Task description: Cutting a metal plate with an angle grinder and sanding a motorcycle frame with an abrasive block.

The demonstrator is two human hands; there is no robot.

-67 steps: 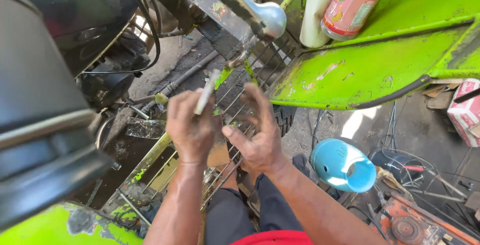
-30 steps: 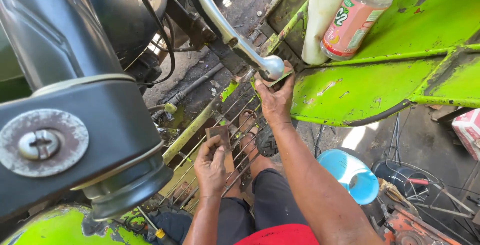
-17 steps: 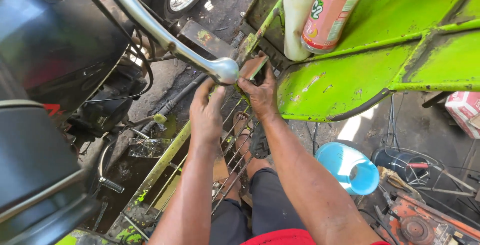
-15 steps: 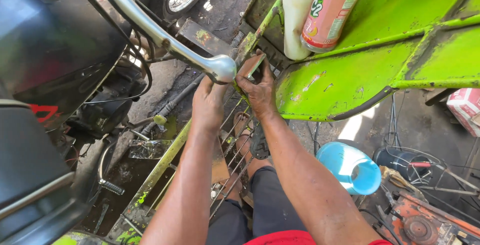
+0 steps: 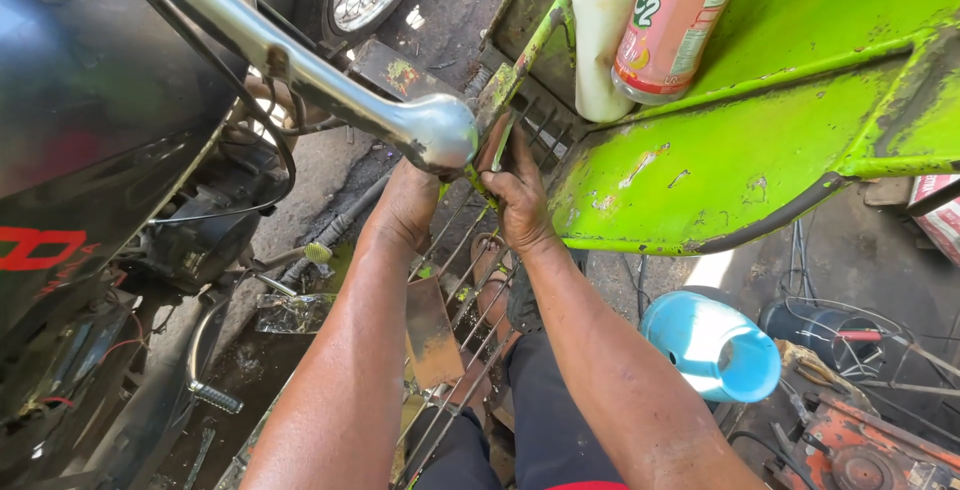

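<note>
Both my arms stretch forward over a wire grate (image 5: 462,275) toward a worn green frame bar (image 5: 520,65). My right hand (image 5: 515,190) is closed around a thin green-painted metal strip (image 5: 499,146) at the foot of that bar. My left hand (image 5: 408,205) sits just to its left, pressed up under the rounded end of a chrome lever (image 5: 432,130). The lever hides my left fingers. A rusty flat plate (image 5: 432,335) lies on the grate between my forearms.
A black motorcycle body (image 5: 90,120) fills the left side, with a foot peg (image 5: 215,395) low down. A green metal panel (image 5: 720,150) carries a white bottle (image 5: 603,35) and a pink drink bottle (image 5: 672,25). A blue bucket (image 5: 712,345) and a red machine (image 5: 860,445) stand at lower right.
My hands have moved from the middle of the grate forward to the green bar under the chrome lever. Over the last half second they have stayed there.
</note>
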